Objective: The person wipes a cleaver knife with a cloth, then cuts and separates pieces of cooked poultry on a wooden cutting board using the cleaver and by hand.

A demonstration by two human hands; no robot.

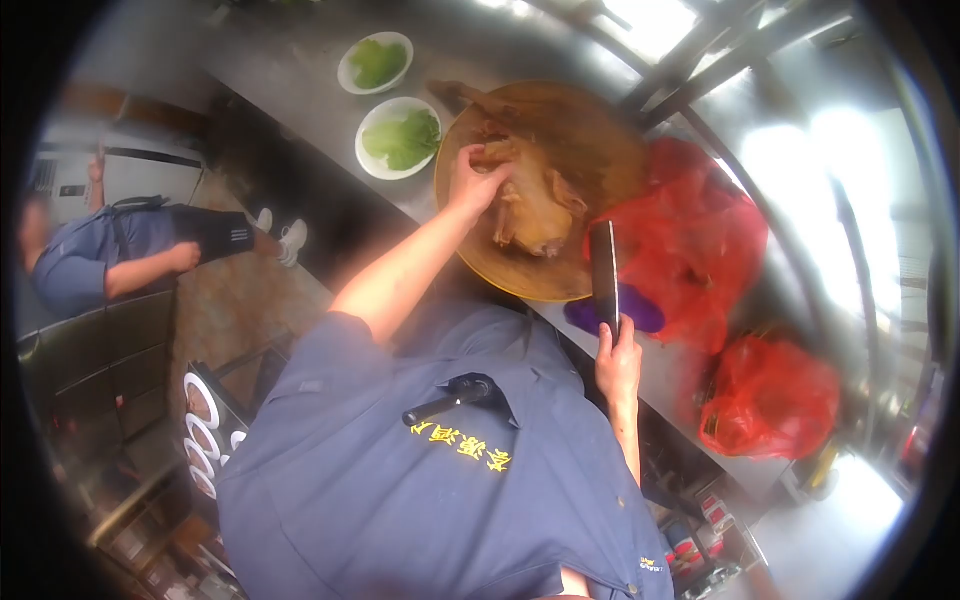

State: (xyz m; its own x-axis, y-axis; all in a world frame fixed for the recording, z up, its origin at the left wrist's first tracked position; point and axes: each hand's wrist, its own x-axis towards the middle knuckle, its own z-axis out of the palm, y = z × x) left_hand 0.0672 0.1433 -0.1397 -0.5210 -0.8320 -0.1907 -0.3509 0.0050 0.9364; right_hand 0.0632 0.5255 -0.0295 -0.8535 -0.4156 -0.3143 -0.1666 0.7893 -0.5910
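Note:
A whole plucked, golden-skinned bird (535, 205), a chicken or duck, lies on a round wooden chopping board (610, 125). My left hand (476, 185) grips the bird at its left side, with fingers curled over it; some fingertips are hidden. In my right hand (620, 362) is a cleaver (605, 275), its handle wrapped by the fingers. The blade points away from me and stands at the board's right edge, apart from the bird.
Two white bowls with green lettuce, a nearer bowl (399, 138) and a farther bowl (375, 63), stand left of the board. Red plastic bags (690, 240) and a purple item (640, 308) lie to its right. Another person (110, 250) stands at far left, near stacked white plates (200, 440).

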